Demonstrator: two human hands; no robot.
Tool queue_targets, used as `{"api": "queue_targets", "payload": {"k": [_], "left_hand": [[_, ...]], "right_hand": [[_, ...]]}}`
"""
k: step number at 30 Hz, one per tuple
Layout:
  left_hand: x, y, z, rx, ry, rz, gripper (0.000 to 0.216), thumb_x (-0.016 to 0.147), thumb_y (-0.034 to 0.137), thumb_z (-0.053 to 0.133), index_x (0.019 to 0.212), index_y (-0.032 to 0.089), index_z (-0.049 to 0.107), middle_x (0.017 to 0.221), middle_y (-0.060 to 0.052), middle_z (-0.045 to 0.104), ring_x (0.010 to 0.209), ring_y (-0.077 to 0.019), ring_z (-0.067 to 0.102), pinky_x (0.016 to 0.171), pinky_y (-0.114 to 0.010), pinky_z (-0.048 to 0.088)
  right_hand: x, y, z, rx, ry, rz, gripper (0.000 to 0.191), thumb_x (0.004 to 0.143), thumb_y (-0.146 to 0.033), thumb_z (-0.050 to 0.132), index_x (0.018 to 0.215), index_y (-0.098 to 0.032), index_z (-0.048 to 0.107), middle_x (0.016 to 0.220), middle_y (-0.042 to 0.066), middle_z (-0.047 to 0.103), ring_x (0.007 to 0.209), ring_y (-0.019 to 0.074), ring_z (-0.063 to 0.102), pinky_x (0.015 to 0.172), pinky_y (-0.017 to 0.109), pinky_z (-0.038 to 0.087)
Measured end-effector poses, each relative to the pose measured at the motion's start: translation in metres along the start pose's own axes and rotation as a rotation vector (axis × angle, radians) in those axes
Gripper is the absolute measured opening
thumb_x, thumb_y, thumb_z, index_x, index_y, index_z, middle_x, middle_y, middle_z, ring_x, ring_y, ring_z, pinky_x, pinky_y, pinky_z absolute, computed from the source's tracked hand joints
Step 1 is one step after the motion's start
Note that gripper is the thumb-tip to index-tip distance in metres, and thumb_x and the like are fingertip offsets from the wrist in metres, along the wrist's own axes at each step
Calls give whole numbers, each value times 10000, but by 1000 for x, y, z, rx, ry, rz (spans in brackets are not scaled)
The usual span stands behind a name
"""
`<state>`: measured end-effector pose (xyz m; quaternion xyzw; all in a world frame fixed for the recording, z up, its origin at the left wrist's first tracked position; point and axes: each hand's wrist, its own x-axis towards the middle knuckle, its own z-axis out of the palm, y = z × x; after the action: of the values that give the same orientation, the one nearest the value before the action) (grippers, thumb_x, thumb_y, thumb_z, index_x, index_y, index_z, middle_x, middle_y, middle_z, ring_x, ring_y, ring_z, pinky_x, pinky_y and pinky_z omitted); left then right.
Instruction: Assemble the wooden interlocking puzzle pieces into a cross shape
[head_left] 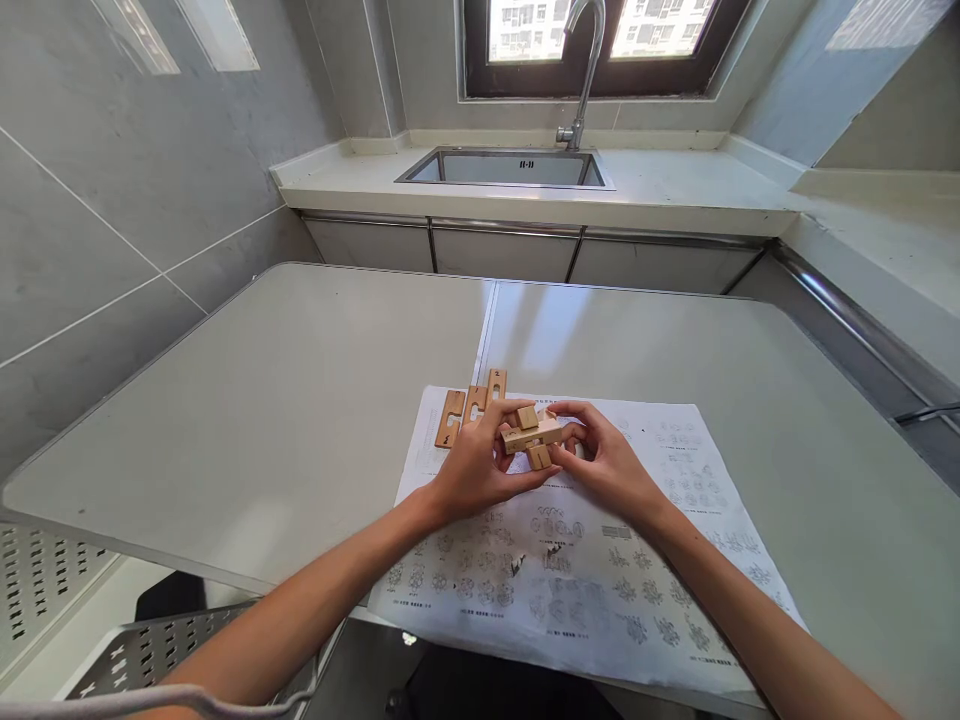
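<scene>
Several interlocked wooden puzzle pieces [531,436] form a small cross-shaped cluster, held up over a printed sheet [592,540]. My left hand [480,455] grips the cluster from the left, thumb below and index finger above. From the right, my right hand [600,455] pinches its right end with thumb and fingertips. Behind my left hand lie three loose slotted wooden pieces: a left one [450,419], a middle one [474,402] and a right one [496,383] partly on the sheet's upper edge. Some carry handwritten numbers. My fingers hide part of the cluster.
The sheet with line diagrams lies on a pale table [322,400] and hangs over its near edge. Beyond the table are a counter with a sink [510,168] and a faucet [585,75] below a window. A grey cable [180,697] crosses the lower left.
</scene>
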<state>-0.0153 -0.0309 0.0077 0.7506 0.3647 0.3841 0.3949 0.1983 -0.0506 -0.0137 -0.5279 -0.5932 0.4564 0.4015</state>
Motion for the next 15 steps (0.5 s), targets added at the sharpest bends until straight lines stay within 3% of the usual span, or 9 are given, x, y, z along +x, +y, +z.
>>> {"api": "queue_targets", "payload": {"k": [15], "left_hand": [[0,0,0,11,-13,10,668,786,412,877,1324,201,542,832,30,635,566,-74,518,547,-211,420]], "right_hand": [[0,-1,1,-27,3,-13,467,870,-412,761,1265,-242,579,769,-28,657,728,183,587,729,316,442]]}}
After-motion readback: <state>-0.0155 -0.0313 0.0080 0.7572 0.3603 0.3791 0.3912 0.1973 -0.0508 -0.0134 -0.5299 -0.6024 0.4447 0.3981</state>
